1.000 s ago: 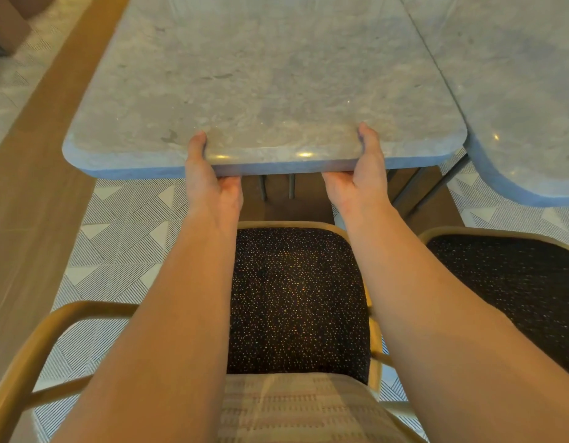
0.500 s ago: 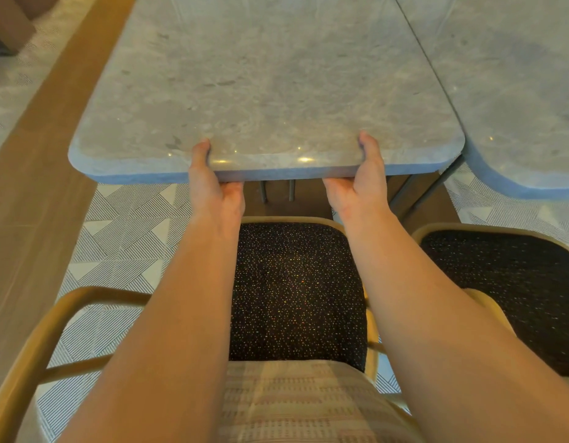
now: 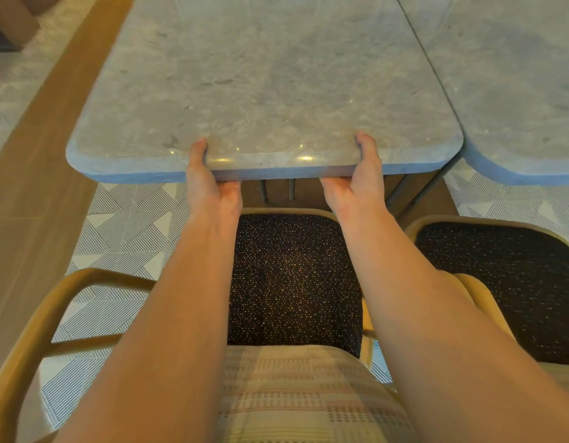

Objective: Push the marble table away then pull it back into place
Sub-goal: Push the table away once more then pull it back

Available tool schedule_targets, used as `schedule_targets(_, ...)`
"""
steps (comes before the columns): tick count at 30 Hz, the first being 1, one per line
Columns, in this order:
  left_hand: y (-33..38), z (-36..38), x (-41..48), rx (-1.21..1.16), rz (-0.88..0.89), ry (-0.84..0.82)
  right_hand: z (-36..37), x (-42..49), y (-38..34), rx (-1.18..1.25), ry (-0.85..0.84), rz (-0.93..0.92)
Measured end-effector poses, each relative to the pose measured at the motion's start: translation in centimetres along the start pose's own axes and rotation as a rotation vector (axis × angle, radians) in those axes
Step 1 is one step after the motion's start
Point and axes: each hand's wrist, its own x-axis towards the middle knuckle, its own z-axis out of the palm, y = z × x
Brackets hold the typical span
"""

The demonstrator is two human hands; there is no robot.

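Observation:
The grey marble table (image 3: 270,78) fills the upper middle of the head view, its rounded near edge facing me. My left hand (image 3: 209,183) grips that near edge left of centre, thumb on top and fingers hidden under the slab. My right hand (image 3: 359,180) grips the same edge right of centre in the same way. Both arms reach straight out over a chair seat.
A second marble table (image 3: 519,91) stands close against the right side, a thin gap between them. Below the hands is a wooden chair with a black speckled seat (image 3: 292,276); another like it (image 3: 507,282) is at right. Dark table legs (image 3: 276,190) show under the edge.
The near edge of the marble table has shifted slightly farther from the chair seat, and both hands have moved with it, keeping their grip.

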Motion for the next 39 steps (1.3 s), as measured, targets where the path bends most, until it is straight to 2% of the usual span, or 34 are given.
schedule_targets(39,-0.2,-3.4,-1.7,0.044,0.056,-0.037,-1.7,-3.1,0.0,-0.051,-0.012,0.005)
